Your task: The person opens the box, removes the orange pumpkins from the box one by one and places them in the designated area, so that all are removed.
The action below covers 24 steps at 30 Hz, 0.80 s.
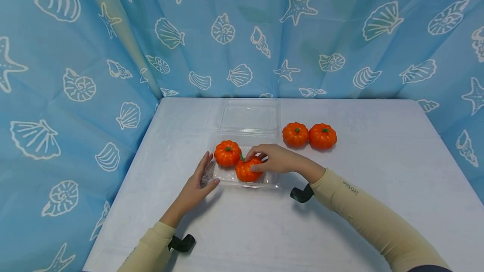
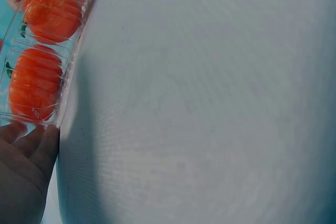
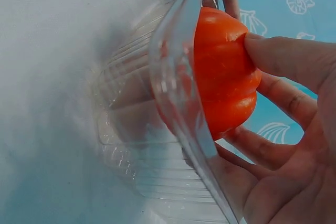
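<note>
A clear plastic clamshell box (image 1: pixel 270 179) lies opened on the table, its lid folded back away from me. Inside, on the left, sits a small orange toy pumpkin (image 1: pixel 227 153) with a green stem. My right hand (image 1: pixel 277 158) grips a second orange pumpkin (image 1: pixel 247 170), thumb on the near side and fingers on the far side, within the box beside the first one. In the right wrist view, this pumpkin (image 3: pixel 226 77) rises partly above the box's rim. My left hand (image 1: pixel 196 186), fingers extended, touches the left end of the box (image 2: pixel 65 72).
Two more orange pumpkins, one left (image 1: pixel 295 134) and one right (image 1: pixel 322 136), stand side by side to the right of the box's lid (image 1: pixel 249 114). A white cloth covers the table (image 1: pixel 378 171). Blue curtains (image 1: pixel 242 32) with white shell prints hang behind and at the left.
</note>
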### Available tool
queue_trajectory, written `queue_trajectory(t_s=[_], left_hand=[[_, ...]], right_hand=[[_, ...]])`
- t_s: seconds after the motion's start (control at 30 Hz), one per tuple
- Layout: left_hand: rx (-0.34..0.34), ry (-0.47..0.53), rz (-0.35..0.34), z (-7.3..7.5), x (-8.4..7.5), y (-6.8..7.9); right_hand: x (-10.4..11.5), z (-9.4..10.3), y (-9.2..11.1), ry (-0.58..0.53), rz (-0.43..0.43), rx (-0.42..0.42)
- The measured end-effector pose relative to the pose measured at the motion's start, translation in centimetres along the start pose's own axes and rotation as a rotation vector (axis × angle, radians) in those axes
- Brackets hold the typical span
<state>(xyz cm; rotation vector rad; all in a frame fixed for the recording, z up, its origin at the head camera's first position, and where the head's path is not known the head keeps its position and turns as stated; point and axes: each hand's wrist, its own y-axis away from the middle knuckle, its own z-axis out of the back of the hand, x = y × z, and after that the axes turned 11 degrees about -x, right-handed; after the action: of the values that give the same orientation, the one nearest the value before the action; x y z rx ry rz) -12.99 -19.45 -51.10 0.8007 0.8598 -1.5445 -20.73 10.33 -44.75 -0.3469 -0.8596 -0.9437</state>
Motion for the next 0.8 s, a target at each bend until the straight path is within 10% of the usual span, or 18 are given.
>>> queue_trajectory(t_s=[0.8], left_hand=[[-0.009,-0.001,-0.038,0.00,-0.27,0.00]], right_hand=[[-0.22,-0.23,0.72,-0.018,0.040,-0.068]])
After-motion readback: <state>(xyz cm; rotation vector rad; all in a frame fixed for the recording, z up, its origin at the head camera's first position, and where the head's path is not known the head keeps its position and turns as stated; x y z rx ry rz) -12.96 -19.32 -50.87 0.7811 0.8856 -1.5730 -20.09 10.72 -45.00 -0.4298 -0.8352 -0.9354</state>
